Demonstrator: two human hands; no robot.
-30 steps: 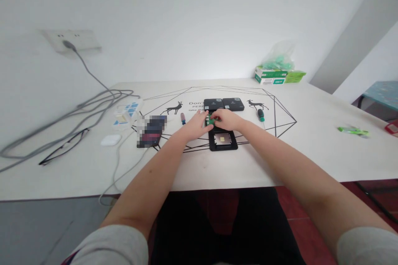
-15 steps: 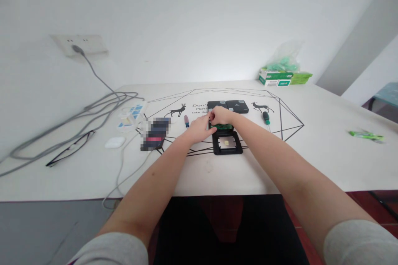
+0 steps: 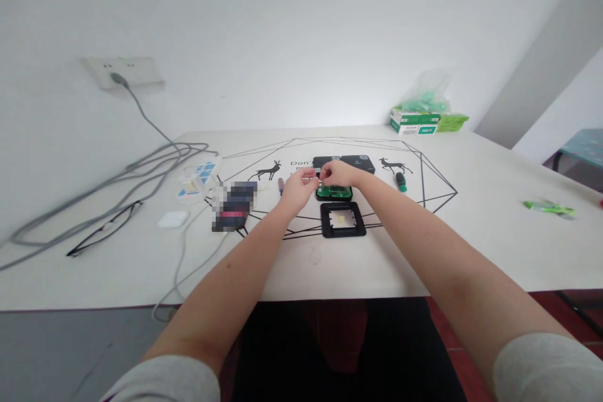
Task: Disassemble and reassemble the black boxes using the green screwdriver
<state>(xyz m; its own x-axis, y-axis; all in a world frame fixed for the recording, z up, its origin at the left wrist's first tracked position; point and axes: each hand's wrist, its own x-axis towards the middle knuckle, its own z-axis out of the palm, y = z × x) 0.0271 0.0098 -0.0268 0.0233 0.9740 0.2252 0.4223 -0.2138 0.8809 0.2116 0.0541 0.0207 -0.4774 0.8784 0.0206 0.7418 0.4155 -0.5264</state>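
Note:
A green circuit board [image 3: 335, 193] lies in a small black case in front of me. My right hand [image 3: 340, 173] is over its far left part, thumb and fingers pinched together; whatever they grip is too small or hidden to name. Beside the case's left edge is my left hand [image 3: 298, 192], fingers half bent and a little apart from the thumb, the tips close to those of my right hand. Nearer to me lies a black square cover [image 3: 362, 220] with a metal plate [image 3: 342, 219] inside. Two closed black boxes [image 3: 358, 164] sit just beyond the hands.
Right of the boxes lies a green-black screwdriver [image 3: 400, 181]; a small screwdriver [image 3: 281, 185] is left of my left hand. Farther left are a blurred-out phone [image 3: 235, 206], a white earbud case [image 3: 173, 219], glasses [image 3: 106, 228] and grey cables. Green cartons [image 3: 414, 118] stand at the back right.
My left hand has drawn back from the board, its thumb lifting off the near edge. More of the board shows now. My right hand stays pinched at the far left part.

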